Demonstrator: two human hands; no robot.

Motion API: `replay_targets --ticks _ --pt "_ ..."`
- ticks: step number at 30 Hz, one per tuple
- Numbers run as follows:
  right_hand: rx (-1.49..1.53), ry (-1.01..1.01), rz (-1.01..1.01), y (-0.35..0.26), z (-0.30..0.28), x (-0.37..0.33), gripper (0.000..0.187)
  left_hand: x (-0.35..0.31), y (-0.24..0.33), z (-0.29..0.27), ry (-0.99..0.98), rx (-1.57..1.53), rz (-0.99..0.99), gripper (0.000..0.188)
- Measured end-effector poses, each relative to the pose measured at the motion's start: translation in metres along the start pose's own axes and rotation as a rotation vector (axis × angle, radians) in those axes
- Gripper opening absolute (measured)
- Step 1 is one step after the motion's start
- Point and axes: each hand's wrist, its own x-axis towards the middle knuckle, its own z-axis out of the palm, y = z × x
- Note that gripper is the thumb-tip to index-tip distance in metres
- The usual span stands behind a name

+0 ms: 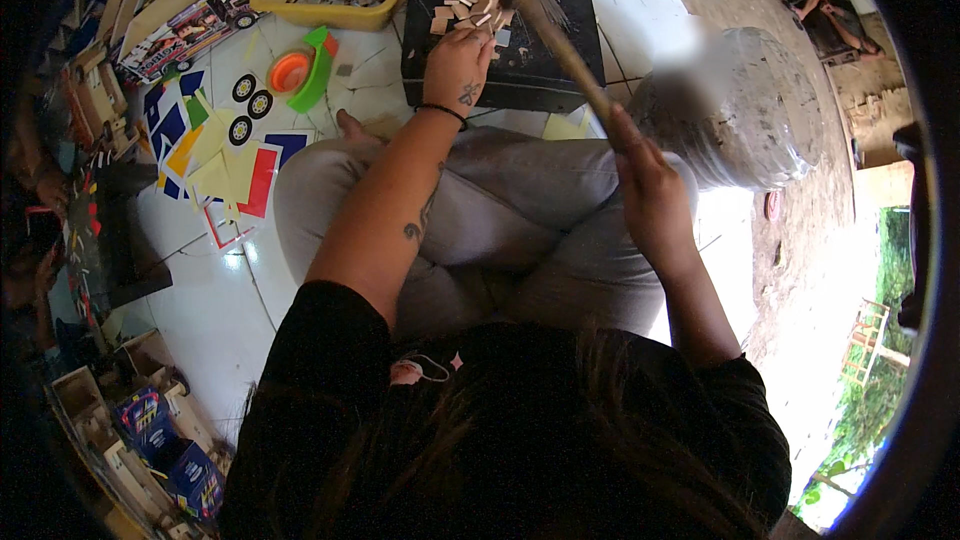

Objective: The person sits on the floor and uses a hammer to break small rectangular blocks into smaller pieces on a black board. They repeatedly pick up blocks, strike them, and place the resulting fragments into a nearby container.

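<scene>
My right hand [648, 185] is wrapped round the wooden handle of a hammer [568, 58]. The hammer's dark head is raised just beyond my left hand, above a low black block [545, 80] on the floor in front of my crossed legs. My left hand [460, 68] rests at the block's near side with its fingers pinched together. What they pinch is too small to make out. Around the fingertips lie several small wooden pieces [440, 20], and thin nails [570, 15] are scattered to the right of them on the block.
A yellow tub [330, 16] full of small pieces stands beyond, left of the block. Toy wheels [241, 130], coloured sheets [225, 170], an orange and green tape dispenser [320, 70] and wooden toy trucks [180, 35] lie leftward. A plastic-wrapped bundle [750, 120] sits at right; another person's limbs [835, 25] show behind.
</scene>
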Motion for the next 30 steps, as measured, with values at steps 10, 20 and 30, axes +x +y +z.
replay_targets --ticks 10,20,30 --pt "0.032 0.007 -0.019 -0.004 -0.001 0.005 0.051 -0.001 0.002 0.001 -0.028 0.031 -0.017 0.023" --pt "0.059 0.154 -0.064 0.026 0.003 0.019 0.05 -0.001 0.003 -0.002 -0.06 -0.007 -0.058 0.024" --pt "0.065 0.015 0.256 0.099 0.084 0.092 0.068 0.033 -0.026 -0.044 0.049 -0.309 -0.48 0.029"
